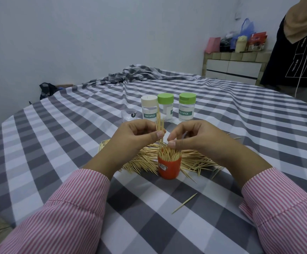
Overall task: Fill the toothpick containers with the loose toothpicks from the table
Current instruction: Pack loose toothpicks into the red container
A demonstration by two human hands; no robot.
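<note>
Grey-checked tablecloth, white wall; left grip pinches toothpicks, right grip curled, w/o anything.

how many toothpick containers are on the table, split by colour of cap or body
Green-capped clear containers: 2
Cream-capped clear container: 1
Orange container, open and holding toothpicks: 1
Clear container lying on its side, no cap seen: 1
Total: 5
</note>
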